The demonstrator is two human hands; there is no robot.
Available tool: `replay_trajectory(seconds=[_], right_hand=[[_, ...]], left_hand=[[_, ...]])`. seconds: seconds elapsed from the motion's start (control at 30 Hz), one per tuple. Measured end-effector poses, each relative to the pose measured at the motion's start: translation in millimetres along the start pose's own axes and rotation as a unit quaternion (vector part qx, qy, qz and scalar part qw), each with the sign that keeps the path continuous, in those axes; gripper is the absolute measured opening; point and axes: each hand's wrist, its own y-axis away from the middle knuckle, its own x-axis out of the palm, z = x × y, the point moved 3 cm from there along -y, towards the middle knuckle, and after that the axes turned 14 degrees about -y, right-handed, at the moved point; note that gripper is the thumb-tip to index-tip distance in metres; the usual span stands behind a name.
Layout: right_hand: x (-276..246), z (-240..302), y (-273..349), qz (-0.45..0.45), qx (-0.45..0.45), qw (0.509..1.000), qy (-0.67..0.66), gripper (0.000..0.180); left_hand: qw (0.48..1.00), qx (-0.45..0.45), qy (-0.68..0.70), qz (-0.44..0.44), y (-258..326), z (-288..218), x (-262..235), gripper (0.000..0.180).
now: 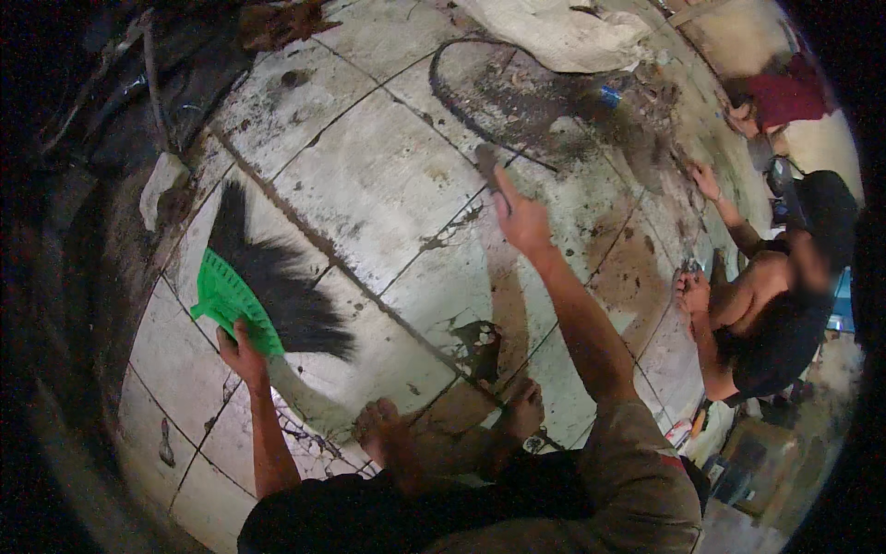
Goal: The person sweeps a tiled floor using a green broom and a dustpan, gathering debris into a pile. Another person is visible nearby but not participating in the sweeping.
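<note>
On the left, my left hand (244, 356) is closed on the green plastic head of a broom (235, 297). Its black bristles fan out to the right over the tiles, and I see no handle. My right hand (524, 222) reaches forward over the floor, fingers bent round a small, flat, grey-brown piece (486, 164). That piece pokes out past the fingertips; its kind I cannot make out. Just beyond it lies the end of a thin black cable or hose (447, 97), curving round a patch of dark debris (544, 106).
A person in dark clothes (775, 332) squats at the right, both hands low near the floor. A pale sack (563, 35) lies at the far side. Dark clutter (120, 92) fills the far left, beside a pale block (164, 189). The tiled floor (360, 175) is stained and cracked.
</note>
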Motion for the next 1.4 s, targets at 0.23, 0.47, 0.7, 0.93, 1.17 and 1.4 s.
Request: replay_trajectory(seconds=[0.23, 0.47, 0.7, 0.93, 1.17, 1.4], right_hand=[[67, 69, 69, 0.18, -0.126, 0.971, -0.091, 0.069], [3, -1, -16, -0.065, -0.037, 0.997, -0.009, 0.067], [106, 88, 78, 0.277, -0.059, 0.951, -0.12, 0.076], [19, 50, -25, -0.008, -0.013, 0.999, -0.04, 0.061], [95, 122, 52, 0.198, -0.148, 0.961, -0.125, 0.065], [49, 92, -53, 0.025, 0.005, 0.997, -0.068, 0.053]], left_hand=[[1.0, -0.02, 0.009, -0.008, 1, -8, 6, 0.024], [0.999, 0.0, -0.037, -0.005, 2, -5, 2, 0.024], [0.998, 0.003, -0.055, -0.003, 0, -9, 7, 0.019], [0.999, -0.019, -0.026, 0.001, 3, -3, -1, 0.02], [0.999, -0.002, -0.045, -0.02, 1, -2, -1, 0.024], [1.0, 0.006, -0.01, 0.001, 3, -12, -5, 0.02]])
